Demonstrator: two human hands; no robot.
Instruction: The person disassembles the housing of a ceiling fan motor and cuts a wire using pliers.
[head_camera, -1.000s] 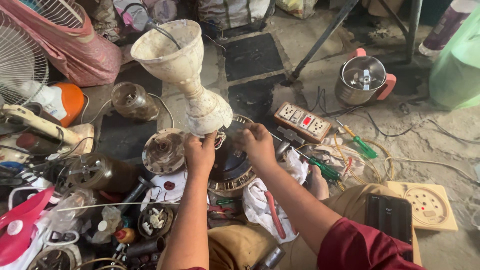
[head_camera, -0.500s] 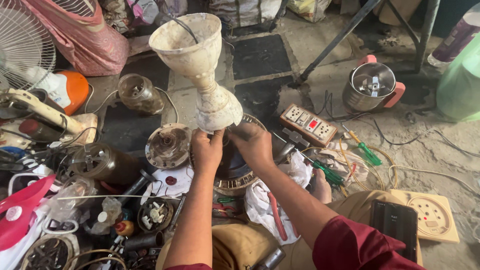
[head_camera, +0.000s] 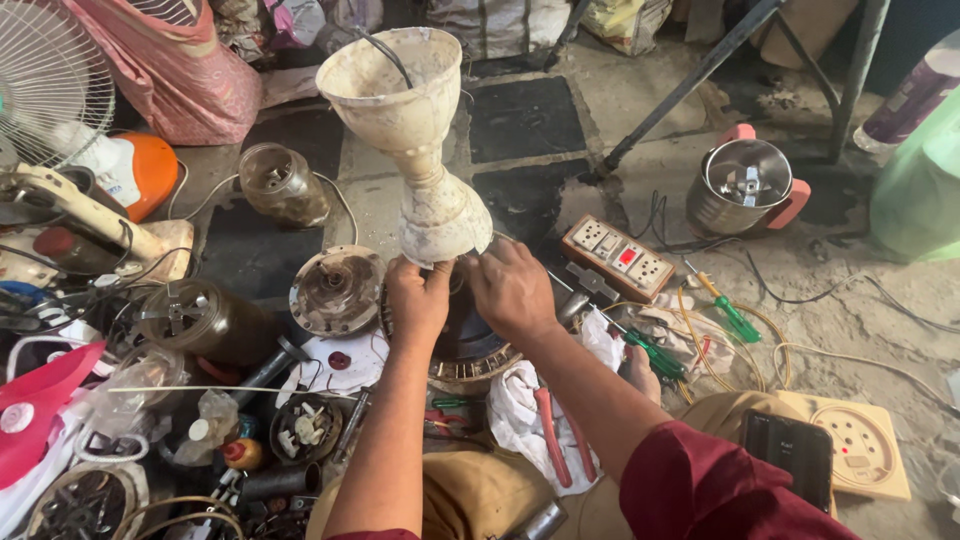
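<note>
Canopy (head_camera: 415, 150) upright over motor (head_camera: 465, 335), long axis vertical | my left hand (head_camera: 417, 300) pinches its lower rim, just left | my right hand (head_camera: 512, 290) curls beside it, equally near.

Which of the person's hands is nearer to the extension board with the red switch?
The right hand is nearer; it lies just left of the extension board in the picture. The left hand is farther away, beyond the right hand, at the cream fan housing.
</note>
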